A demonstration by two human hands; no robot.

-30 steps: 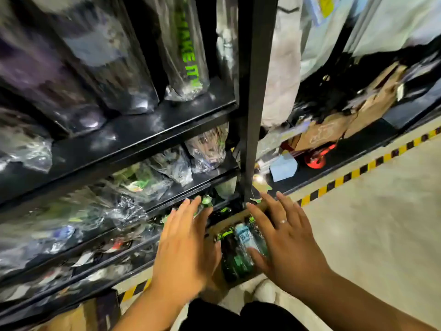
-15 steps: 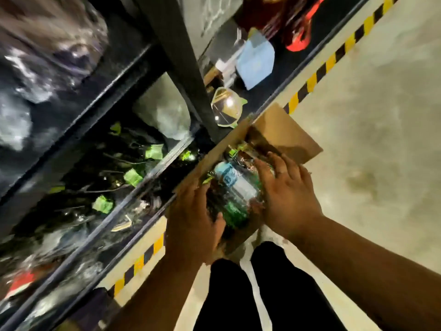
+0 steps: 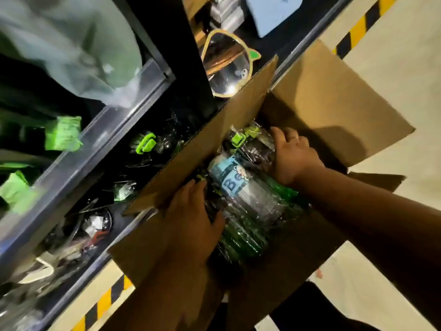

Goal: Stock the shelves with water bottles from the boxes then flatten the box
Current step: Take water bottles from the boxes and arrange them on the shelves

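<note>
An open cardboard box (image 3: 329,96) stands on the floor against the black shelf, its flaps spread out. Inside lie several plastic-wrapped water bottles (image 3: 248,197), green and clear, one with a blue label. My left hand (image 3: 193,220) reaches into the box from the near left side, fingers curled round the wrapped bottles. On the far right side of the pile, my right hand (image 3: 293,156) grips the wrapped bottles, fingers tucked down out of sight. The bottom shelf (image 3: 148,149) to the left holds more wrapped bottles with green caps.
The black metal shelf rail (image 3: 95,144) and an upright post (image 3: 181,44) run beside the box. A round yellow-rimmed mirror (image 3: 226,65) and a blue item (image 3: 272,13) lie behind the post. Yellow-black hazard tape (image 3: 358,29) borders the pale concrete floor (image 3: 393,91) at right.
The view has tilted down and closed in on the box. Both hands have gone from hovering over the bottles to reaching deeper in and gripping the pile from either side.
</note>
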